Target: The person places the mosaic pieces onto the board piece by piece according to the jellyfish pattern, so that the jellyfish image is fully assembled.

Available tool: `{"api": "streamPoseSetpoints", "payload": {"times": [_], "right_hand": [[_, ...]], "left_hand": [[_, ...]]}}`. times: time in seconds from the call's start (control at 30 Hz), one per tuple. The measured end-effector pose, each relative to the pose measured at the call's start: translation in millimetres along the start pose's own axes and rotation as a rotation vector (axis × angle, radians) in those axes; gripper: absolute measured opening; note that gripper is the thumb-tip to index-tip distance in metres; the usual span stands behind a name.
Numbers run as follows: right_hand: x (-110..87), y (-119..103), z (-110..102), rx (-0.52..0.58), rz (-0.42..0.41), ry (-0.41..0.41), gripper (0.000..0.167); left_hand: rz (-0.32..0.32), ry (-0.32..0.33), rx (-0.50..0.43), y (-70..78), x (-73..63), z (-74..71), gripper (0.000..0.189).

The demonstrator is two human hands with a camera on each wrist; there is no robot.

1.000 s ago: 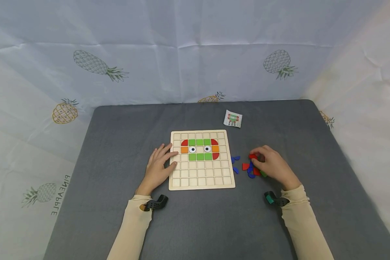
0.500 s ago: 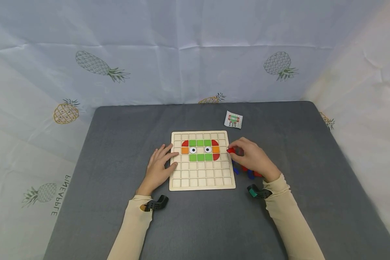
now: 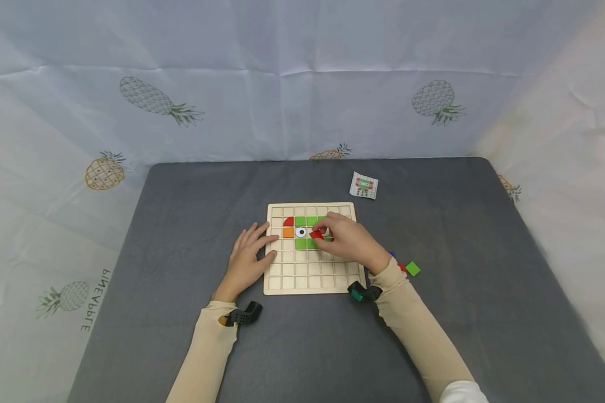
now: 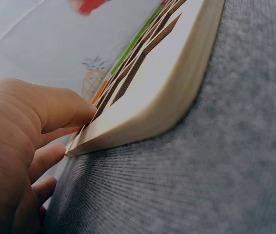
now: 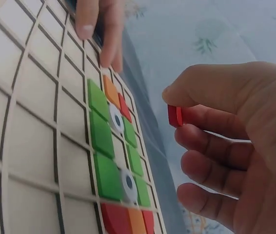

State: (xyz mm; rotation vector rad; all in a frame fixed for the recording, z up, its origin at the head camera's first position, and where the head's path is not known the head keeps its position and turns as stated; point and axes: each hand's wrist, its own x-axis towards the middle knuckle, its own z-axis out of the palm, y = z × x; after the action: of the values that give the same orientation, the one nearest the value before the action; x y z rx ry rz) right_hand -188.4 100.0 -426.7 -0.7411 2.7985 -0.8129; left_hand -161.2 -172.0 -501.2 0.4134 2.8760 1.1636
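Note:
A light wooden grid board (image 3: 287, 271) lies on the dark grey table. Its upper cells hold green square tiles (image 5: 108, 178), orange tiles (image 5: 111, 91), red rounded corner tiles (image 3: 289, 222) and round eye tiles (image 5: 116, 119). My left hand (image 3: 249, 263) rests at the board's left edge, fingers spread and fingertips on the rim. Over the upper middle of the board, my right hand (image 3: 347, 239) pinches a small red tile (image 5: 175, 115) between thumb and forefinger. The right wrist view shows that tile held above the board, seen nearly edge-on. The hand hides the board's right-hand tiles in the head view.
Loose tiles lie right of the board, partly hidden by the right forearm, among them a green square (image 3: 413, 268). A small printed picture card (image 3: 364, 185) lies behind the board's right corner. A pineapple-print curtain (image 3: 302, 112) hangs beyond the table.
My right hand has picked a red tile from the loose pile and carried it left over the board. A green tile in the pile now shows. My left hand has stayed in place.

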Motion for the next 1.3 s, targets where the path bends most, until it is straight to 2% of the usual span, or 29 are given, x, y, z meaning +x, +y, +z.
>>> {"api": "streamPoseSetpoints", "payload": {"times": [0.2, 0.43, 0.6, 0.7, 0.93, 1.3], "right_hand": [[18.4, -12.0, 14.7, -0.019, -0.054, -0.024, 0.020], [33.4, -21.9, 32.1, -0.077, -0.053, -0.057, 0.021], [39.5, -26.0, 45.1, -0.163, -0.052, -0.034, 0.021], [41.4, -27.1, 51.8, -0.202, -0.037, -0.014, 0.023], [41.0, -30.8, 59.1, -0.174, -0.004, -0.011, 0.025], [40.4, -31.2, 62.0, -0.189, 0.017, -0.002, 0.027]], "left_hand": [[-0.009, -0.005, 0.016, -0.8, 0.6, 0.6, 0.036], [-0.009, -0.013, 0.020, -1.2, 1.2, 0.1, 0.036], [0.000, -0.006, 0.014, -1.2, 0.8, -0.1, 0.036], [0.007, -0.001, 0.012, -1.7, 0.6, -0.1, 0.036], [0.006, -0.002, 0.014, -2.3, 1.0, 0.7, 0.036], [-0.003, -0.006, 0.018, -0.9, 1.2, 0.0, 0.036]]}}
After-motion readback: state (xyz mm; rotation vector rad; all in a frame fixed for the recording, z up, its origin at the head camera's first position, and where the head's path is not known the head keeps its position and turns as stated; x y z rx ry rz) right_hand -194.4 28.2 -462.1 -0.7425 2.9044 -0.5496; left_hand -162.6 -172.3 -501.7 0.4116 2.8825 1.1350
